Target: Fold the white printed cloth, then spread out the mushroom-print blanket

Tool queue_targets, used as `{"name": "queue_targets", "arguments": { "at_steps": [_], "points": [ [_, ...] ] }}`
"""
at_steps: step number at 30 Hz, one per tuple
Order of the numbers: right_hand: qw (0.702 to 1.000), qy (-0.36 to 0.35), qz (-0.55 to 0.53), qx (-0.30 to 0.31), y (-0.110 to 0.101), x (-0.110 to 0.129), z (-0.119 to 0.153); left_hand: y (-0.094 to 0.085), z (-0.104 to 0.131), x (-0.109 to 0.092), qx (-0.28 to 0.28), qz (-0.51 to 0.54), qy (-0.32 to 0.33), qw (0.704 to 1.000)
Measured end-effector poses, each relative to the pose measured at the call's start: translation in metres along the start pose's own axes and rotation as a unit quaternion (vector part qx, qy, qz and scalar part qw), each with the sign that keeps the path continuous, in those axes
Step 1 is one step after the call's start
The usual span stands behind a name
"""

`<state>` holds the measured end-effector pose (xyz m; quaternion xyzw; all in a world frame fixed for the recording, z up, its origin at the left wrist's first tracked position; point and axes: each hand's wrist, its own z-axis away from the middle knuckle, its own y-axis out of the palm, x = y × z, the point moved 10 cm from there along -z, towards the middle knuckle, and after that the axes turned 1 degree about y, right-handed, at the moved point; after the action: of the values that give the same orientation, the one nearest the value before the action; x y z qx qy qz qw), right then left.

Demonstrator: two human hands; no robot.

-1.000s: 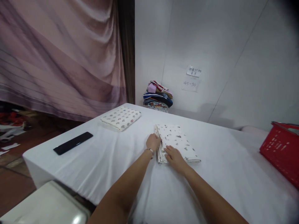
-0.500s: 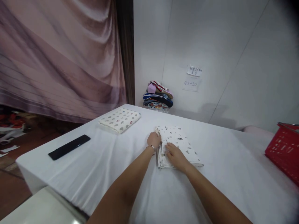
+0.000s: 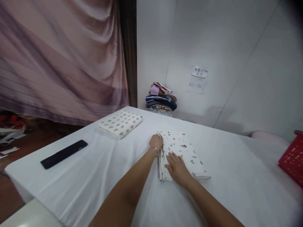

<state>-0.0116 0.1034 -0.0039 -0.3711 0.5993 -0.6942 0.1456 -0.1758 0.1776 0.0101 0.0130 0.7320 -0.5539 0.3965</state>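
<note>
A white cloth (image 3: 182, 148) with small grey and dark prints lies folded in layers on the white-covered table (image 3: 113, 176). At its left edge, my left hand (image 3: 156, 142), with a bracelet on the wrist, is closed around the upper left part of the layers; its fingertips are partly hidden. My right hand (image 3: 178, 167) rests flat on top of the cloth near the lower left, fingers stretched out. Farther off to the left sits a second folded cloth (image 3: 120, 123), white with grey and red prints, apart from both hands.
A long black flat object (image 3: 64, 154) lies near the table's left side. A red plastic basket (image 3: 293, 157) is at the right edge. Beyond the table's far edge rises a stack of folded fabrics (image 3: 161, 97). Paper signs (image 3: 198, 80) hang on the wall; a pink curtain (image 3: 63, 60) hangs left.
My right hand's fingers have straightened and now lie flat on the cloth. My left hand keeps its hold at the left edge. The view has shifted slightly.
</note>
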Motion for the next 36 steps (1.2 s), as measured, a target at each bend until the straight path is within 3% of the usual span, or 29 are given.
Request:
{"name": "queue_targets", "arguments": {
  "at_steps": [4, 7, 11, 15, 20, 24, 28, 33, 36],
  "points": [
    [1.0, -0.002, 0.001, -0.002, 0.001, 0.001, 0.002, -0.002, -0.003, 0.011, -0.04, 0.013, -0.013, 0.999],
    [1.0, -0.004, -0.006, 0.005, -0.001, 0.002, 0.004, 0.001, -0.002, 0.021, -0.036, 0.031, -0.035, 0.998],
    [0.999, -0.027, -0.038, 0.014, -0.015, 0.005, -0.006, 0.002, -0.01, 0.015, -0.021, 0.028, -0.032, 0.999],
    [0.999, -0.025, -0.046, -0.005, -0.033, -0.002, -0.037, 0.004, -0.023, 0.006, -0.01, 0.02, -0.026, 0.999],
    [1.0, -0.004, -0.012, 0.013, -0.019, -0.023, -0.072, 0.006, -0.03, 0.015, -0.022, 0.025, -0.036, 0.999],
    [1.0, -0.024, 0.014, 0.009, -0.005, -0.027, -0.074, 0.007, -0.031, 0.027, -0.04, 0.039, -0.053, 0.997],
    [0.999, -0.022, 0.023, 0.005, -0.001, -0.027, -0.069, 0.009, -0.037, 0.024, -0.035, 0.051, -0.051, 0.997],
    [1.0, -0.018, 0.007, 0.022, -0.006, -0.025, -0.074, 0.012, -0.048, 0.022, -0.032, 0.061, -0.058, 0.996],
    [0.999, -0.023, -0.007, 0.037, -0.02, -0.032, -0.091, 0.015, -0.05, 0.027, -0.033, 0.068, -0.063, 0.995]
  ]
}}
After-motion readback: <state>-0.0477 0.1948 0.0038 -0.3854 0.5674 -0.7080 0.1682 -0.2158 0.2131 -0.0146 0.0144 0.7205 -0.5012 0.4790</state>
